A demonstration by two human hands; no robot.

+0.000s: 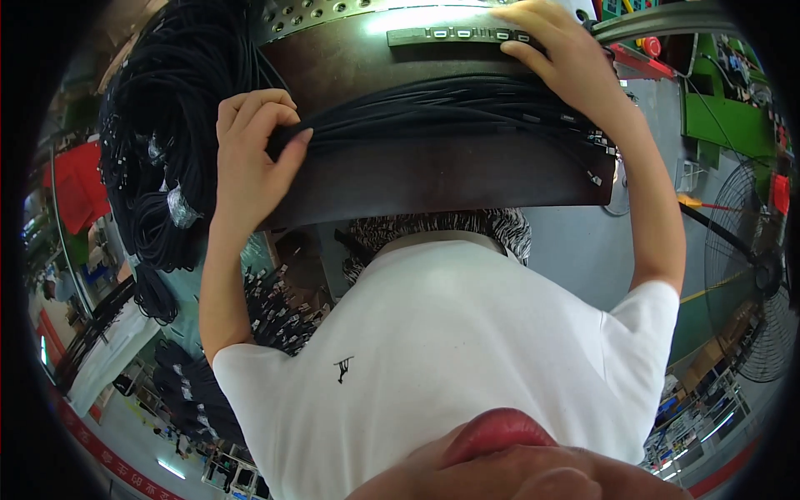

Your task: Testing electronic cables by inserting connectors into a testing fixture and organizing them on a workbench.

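A bundle of black cables (417, 112) lies across a dark brown board in front of me. At the bundle's left end my left hand (254, 146) is closed, fingers curled and thumb against the cables. My right hand (562, 54) reaches to the far right over a narrow dark bar (458, 35) with several metal-rimmed ports in its face. Its thumb and fingers are apart around the bar's right part, and I see nothing between them. Below my right wrist, metal cable plugs (600, 142) lie at the bundle's right end. One loose plug (594, 179) rests nearer the board's front edge.
A perforated metal plate (312, 12) runs along the back. Thick coils of black cable (171, 92) are heaped at left, one wrapped in clear film (179, 204). More cables with plugs (283, 312) lie low at left. A wire-caged fan (762, 271) stands at right.
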